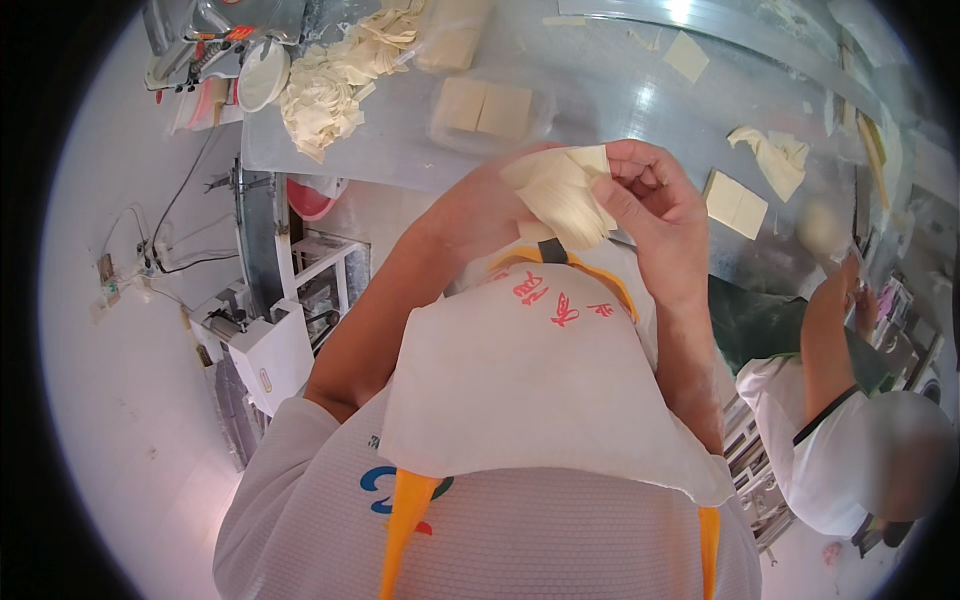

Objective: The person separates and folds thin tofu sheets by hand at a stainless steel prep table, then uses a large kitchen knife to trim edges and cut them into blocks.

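Both hands hold one sheaf of dough wrappers, raised in front of the chest at the near edge of the steel table. The sheaf's long axis slants from upper left down to lower right; one crisp corner points up and away beside the right fingers, while the lower sheets fan toward the apron. The left hand, blurred, grasps the left side, its fingertips hidden behind the sheets. The right hand is narrowed at the right edge, thumb laid against the sheets and fingers curled.

Beyond the hands, bare metal lies between the plastic-covered dough blocks and a flat square sheet. Just right of the right hand sits a flat, straight-edged wrapper stack, with a limp, crumpled sheet near it. At far left, a ruffled dough heap borders a white round bowl. The wrappers are pale yellow, thin and matte, with soft folds. A co-worker is at right.
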Available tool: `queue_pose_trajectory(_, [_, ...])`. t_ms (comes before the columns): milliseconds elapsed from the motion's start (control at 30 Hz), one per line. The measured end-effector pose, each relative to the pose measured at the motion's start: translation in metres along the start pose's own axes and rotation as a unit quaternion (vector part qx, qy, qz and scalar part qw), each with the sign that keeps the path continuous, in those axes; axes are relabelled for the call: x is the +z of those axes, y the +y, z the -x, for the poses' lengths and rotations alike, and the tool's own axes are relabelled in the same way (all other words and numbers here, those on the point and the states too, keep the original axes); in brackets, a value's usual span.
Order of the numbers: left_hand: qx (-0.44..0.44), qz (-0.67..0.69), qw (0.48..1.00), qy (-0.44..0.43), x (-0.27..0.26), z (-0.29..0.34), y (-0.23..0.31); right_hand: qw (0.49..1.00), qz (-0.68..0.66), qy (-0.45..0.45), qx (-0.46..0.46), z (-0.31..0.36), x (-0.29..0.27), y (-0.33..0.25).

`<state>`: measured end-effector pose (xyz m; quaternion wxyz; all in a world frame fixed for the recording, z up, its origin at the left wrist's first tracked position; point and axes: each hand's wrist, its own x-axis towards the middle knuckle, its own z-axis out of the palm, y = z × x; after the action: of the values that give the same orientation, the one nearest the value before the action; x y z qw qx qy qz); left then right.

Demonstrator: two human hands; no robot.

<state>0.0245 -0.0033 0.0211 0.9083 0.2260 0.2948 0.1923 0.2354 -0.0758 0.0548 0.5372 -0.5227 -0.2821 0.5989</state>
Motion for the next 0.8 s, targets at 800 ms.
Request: queue_pose_trajectory(800, [-0.038,-0.048,0.997,0.052,0.01,0.011,0.0,1.0,0.002,0.003,0.024,0.004,-0.009,0.018])
